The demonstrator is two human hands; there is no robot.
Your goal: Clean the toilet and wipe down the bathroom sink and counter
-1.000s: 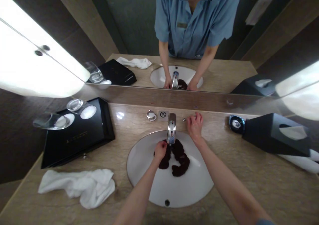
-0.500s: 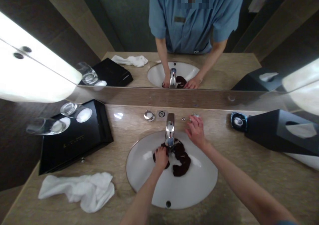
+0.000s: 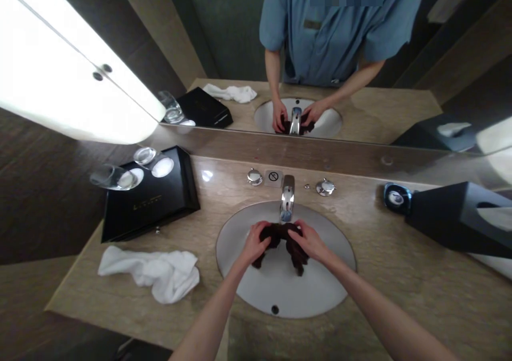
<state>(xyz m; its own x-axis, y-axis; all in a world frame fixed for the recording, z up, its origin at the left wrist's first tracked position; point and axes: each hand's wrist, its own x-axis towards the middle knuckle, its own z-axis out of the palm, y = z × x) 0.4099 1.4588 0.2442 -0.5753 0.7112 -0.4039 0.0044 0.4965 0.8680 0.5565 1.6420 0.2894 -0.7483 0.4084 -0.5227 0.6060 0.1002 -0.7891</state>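
Observation:
A dark brown cloth (image 3: 282,232), limp and bunched, is stretched between my hands just below the chrome faucet (image 3: 287,198). My left hand (image 3: 257,241) grips its left part, and my right hand (image 3: 308,239) grips its right part with the thumb toward the middle. Two ends of the cloth hang down into the white oval sink (image 3: 280,299). Whether water is running from the spout I cannot make out.
Chrome knobs (image 3: 325,186) flank the faucet. At left, a white towel (image 3: 160,273) lies crumpled near a black box (image 3: 148,201) bearing two glasses (image 3: 114,177). A black tissue box (image 3: 448,217) stands at right. The mirror (image 3: 224,41) rises behind the counter.
My right hand has left the right knob and come down to the cloth. Both hands now hold the cloth, which is lifted and gathered under the spout. The view has shifted slightly.

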